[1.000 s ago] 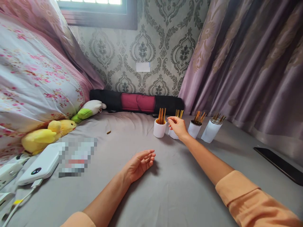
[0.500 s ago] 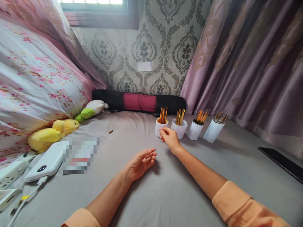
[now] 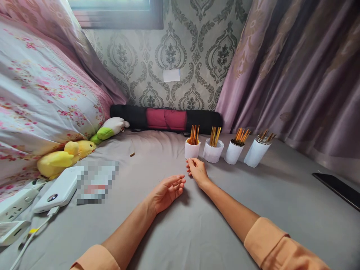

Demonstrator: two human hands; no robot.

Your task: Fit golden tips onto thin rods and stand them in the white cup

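My left hand (image 3: 169,192) rests on its side on the grey sheet (image 3: 208,232), fingers loosely curved and apart, with nothing in it. My right hand (image 3: 197,172) hovers in front of the leftmost white-wrapped cup (image 3: 192,152), its thumb and forefinger pinched together. Whatever may be between those fingertips is hidden or too small to make out. Several thin golden sticks (image 3: 194,135) stand upright in that cup. To its right is a wider white cup (image 3: 213,154) with more sticks (image 3: 215,136). Two further white-wrapped containers (image 3: 234,154) (image 3: 256,153) hold orange-brown sticks that lean.
A black-and-maroon roll (image 3: 165,119) lies along the wall. At left are plush toys (image 3: 56,159), a white power bank (image 3: 60,189) with its cable, a power strip (image 3: 14,204) and a blurred packet (image 3: 97,182). A black phone-like slab (image 3: 341,191) lies far right; a small brown piece (image 3: 132,153) lies left.
My right hand has drawn back toward me and slightly left, away from the leftmost cup's rim. My left hand has hardly moved. The view has shifted slightly.
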